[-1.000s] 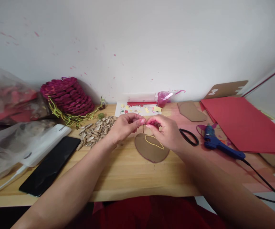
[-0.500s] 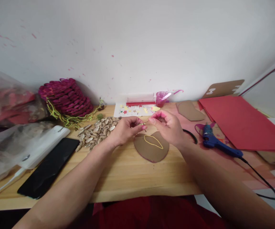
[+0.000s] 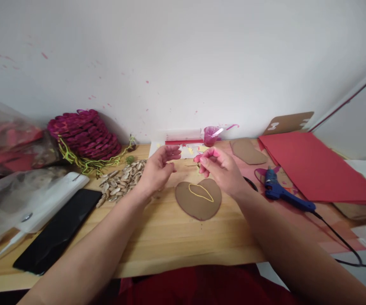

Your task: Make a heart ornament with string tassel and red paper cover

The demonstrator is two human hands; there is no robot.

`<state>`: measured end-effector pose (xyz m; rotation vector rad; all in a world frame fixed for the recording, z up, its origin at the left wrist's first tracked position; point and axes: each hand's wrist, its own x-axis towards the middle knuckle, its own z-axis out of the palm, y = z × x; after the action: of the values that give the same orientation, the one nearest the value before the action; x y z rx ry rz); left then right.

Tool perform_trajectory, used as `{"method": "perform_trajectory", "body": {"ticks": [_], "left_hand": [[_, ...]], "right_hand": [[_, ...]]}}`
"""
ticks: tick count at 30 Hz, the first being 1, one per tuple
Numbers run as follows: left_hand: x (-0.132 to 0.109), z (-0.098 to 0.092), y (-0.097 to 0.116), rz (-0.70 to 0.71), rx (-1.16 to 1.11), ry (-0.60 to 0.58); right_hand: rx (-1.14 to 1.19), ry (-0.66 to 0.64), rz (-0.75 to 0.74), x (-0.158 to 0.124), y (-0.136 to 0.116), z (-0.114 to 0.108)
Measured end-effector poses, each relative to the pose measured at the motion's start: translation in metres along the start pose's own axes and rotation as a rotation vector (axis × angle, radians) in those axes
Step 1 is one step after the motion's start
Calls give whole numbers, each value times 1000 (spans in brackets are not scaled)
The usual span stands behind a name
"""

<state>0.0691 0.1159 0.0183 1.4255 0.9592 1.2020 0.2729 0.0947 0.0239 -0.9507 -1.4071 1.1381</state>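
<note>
My left hand [image 3: 161,167] is raised above the wooden table, its fingers apart and nothing in them. To its right, my right hand [image 3: 218,167] pinches a small, thin greenish strand [image 3: 198,168] between thumb and fingers; it is too small to make out fully. Below both hands lies a brown cardboard heart [image 3: 198,211] with a dark edge. On the heart rests a loop of yellow string [image 3: 212,200], shaped like a leaf. Beside my left hand is a pile of pale brown shells [image 3: 121,182], like pistachio shells.
A blue glue gun [image 3: 284,195] with a black cord lies at right, near red sheets [image 3: 316,165]. A purple cup [image 3: 211,136] stands by the wall. At left are a magenta woven basket [image 3: 84,133], a black phone [image 3: 59,231], a white device [image 3: 56,203] and plastic bags [image 3: 8,144].
My left hand has let go of the small strand and drawn away to the left, its fingers opening. The strand stays in my right hand. The view has shifted slightly.
</note>
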Motion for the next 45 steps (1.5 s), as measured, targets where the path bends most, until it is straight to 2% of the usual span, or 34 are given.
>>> {"method": "perform_trajectory", "body": {"ticks": [4,7,10,16,23,27,32,36,40,42,45], "left_hand": [[-7,9,9,-117,-358,-153],[-11,16,8,-186,-411,-243],[-13,20,4,-246,-388,-289],[-14,18,3,-277,-167,-282],[-11,15,5,-350,-112,-266],[-12,14,10,-324,-39,-256],[-9,9,12,-257,6,-114],[-6,5,16,-155,145,-25],[-20,9,33,-185,301,-100],[-34,14,37,-255,306,-153],[-59,24,30,-395,264,-213]], "right_hand": [[-114,-17,-61,-2,-1,2],[-196,-1,-162,-3,-2,5],[-244,44,-186,-4,-2,5],[-302,81,-197,-3,0,2],[-337,149,-234,-1,5,2],[-332,163,-227,3,10,-2],[-389,197,-149,9,14,-11],[-640,98,-74,10,12,-17],[-807,57,-81,9,12,-20],[-850,47,-103,9,13,-21],[-874,26,-107,8,15,-21]]}}
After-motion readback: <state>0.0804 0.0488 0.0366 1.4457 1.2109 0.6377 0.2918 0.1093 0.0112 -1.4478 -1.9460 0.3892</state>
